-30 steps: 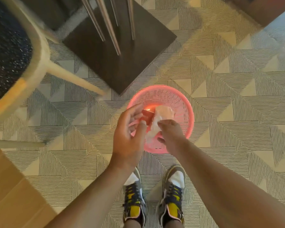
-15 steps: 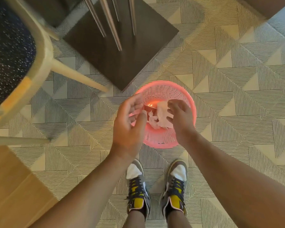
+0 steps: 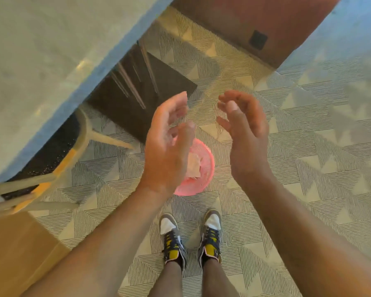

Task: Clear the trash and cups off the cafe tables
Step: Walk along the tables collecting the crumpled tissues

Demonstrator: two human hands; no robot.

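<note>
Now: both hands empty, held up above the pink basket [image 3: 208, 168] on the floor.
Left hand [image 3: 167, 144] and right hand [image 3: 246, 133] face palm to palm, apart, fingers loose and slightly bent, nothing in either. Basket stands on the patterned floor [image 3: 308, 146] below the left hand, which hides part of its rim; just off the near corner of the dark foot plate [image 3: 169, 82] under the counter [image 3: 41, 61]. Crumpled pale paper trash [image 3: 193, 166] lies inside the basket. Chair [image 3: 81, 133] tucked under the counter's near edge. The person's shoes [image 3: 171, 239] stand just behind the basket. Picture somewhat blurred.
</note>
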